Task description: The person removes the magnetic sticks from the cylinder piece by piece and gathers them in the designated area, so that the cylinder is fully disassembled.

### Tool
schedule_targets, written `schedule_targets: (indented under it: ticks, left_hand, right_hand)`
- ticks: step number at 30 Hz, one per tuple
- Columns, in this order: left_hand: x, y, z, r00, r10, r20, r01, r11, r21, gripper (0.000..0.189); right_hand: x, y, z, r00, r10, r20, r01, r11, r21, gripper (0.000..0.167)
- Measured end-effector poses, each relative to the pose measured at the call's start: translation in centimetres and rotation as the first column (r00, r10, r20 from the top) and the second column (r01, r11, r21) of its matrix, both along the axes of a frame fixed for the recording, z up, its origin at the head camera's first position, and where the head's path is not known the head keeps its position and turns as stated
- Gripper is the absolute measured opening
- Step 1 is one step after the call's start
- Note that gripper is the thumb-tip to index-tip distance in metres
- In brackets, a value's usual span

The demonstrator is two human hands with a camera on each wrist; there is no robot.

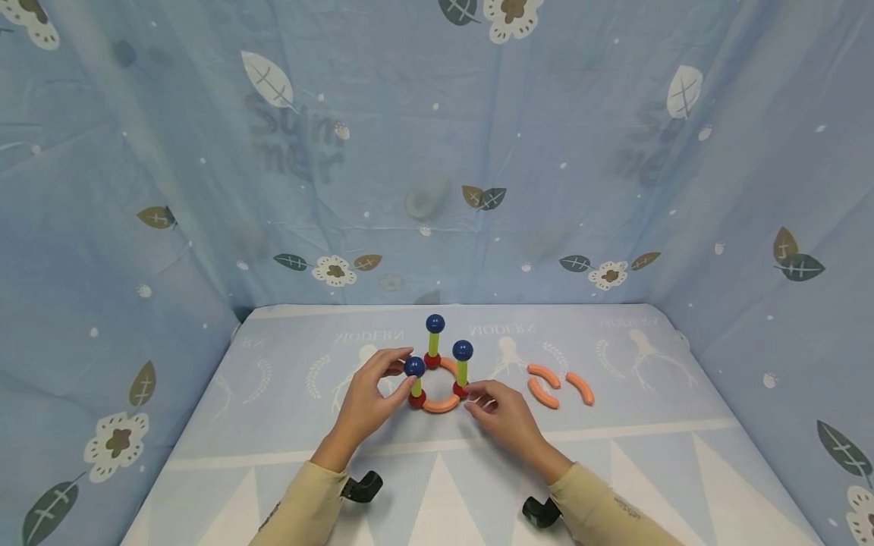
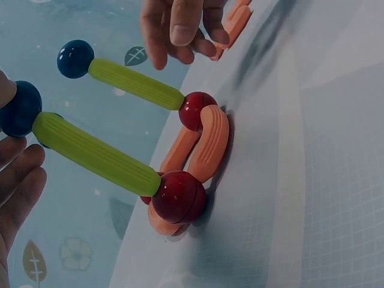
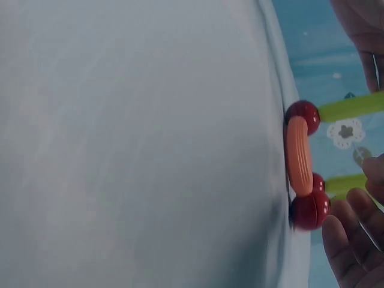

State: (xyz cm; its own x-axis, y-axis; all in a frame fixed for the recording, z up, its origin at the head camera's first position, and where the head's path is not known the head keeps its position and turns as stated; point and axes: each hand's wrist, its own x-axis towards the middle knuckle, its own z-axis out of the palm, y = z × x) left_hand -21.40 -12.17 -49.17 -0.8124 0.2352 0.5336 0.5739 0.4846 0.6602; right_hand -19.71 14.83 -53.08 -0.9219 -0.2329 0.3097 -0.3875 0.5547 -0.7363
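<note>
A toy frame of balls and rods stands on the table: red balls (image 1: 432, 361) joined by curved orange rods (image 1: 441, 405) in a ring. From each red ball rises a yellow-green rod (image 2: 99, 153) topped by a blue ball (image 1: 463, 349). My left hand (image 1: 369, 398) pinches the front-left blue ball (image 2: 23, 111) between thumb and fingers. Loosely bent, the fingers of my right hand (image 1: 505, 417) are beside the right-hand red ball (image 3: 309, 210) and hold nothing; in the left wrist view that hand appears apart from the frame.
To the right of the frame, three loose curved orange rods (image 1: 580, 388) lie on the patterned tabletop (image 1: 635, 425). Blue patterned curtains (image 1: 437, 152) hang behind the table and at both sides.
</note>
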Motion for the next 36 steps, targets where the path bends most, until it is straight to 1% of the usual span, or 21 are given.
schedule_targets:
  ticks: [4,11,14,18,22,26,29,32,36]
  left_hand:
    - [0.0,0.0,0.0,1.000,0.008,-0.007,-0.008,1.000,-0.004,0.046]
    - [-0.2,0.0,-0.2,0.999,0.012,-0.049,-0.011,1.000,0.013,0.050]
    - [-0.3,0.0,-0.2,0.999,-0.005,-0.054,0.007,1.000,0.028,0.051]
    - [-0.4,0.1,-0.2,0.997,-0.044,-0.062,0.047,0.998,0.043,0.048]
    - [-0.3,0.1,-0.3,0.996,-0.068,-0.059,0.072,0.996,0.058,0.044]
    - [-0.3,0.1,-0.2,0.996,-0.074,-0.055,0.078,0.995,0.067,0.043]
    - [-0.3,0.1,-0.2,0.995,-0.077,-0.056,0.080,0.994,0.068,0.044]
    - [-0.3,0.1,-0.1,0.995,-0.077,-0.056,0.081,0.994,0.069,0.044]
    - [-0.2,0.1,-0.2,0.996,-0.074,-0.052,0.077,0.994,0.072,0.044]
  right_hand:
    - [-0.1,-1.3,0.1,1.000,0.027,0.014,-0.027,0.999,-0.031,0.028]
    - [-0.5,-3.2,0.2,0.998,0.061,0.010,-0.060,0.996,-0.060,0.029]
    - [-0.7,-4.0,0.1,0.997,0.077,0.000,-0.076,0.994,-0.076,0.030]
    - [-1.2,-5.1,0.0,0.995,0.102,-0.003,-0.102,0.988,-0.115,0.034]
    - [-1.6,-6.2,-0.1,0.991,0.131,0.025,-0.124,0.974,-0.188,0.038]
    - [-2.0,-7.1,-0.2,0.990,0.134,0.037,-0.121,0.963,-0.242,0.036]
    - [-2.2,-7.6,-0.3,0.991,0.131,0.029,-0.119,0.959,-0.259,0.034]
    - [-2.3,-8.0,-0.3,0.992,0.121,0.022,-0.111,0.960,-0.257,0.030]
    - [-2.5,-8.3,-0.4,0.996,0.090,0.010,-0.085,0.969,-0.232,0.026]
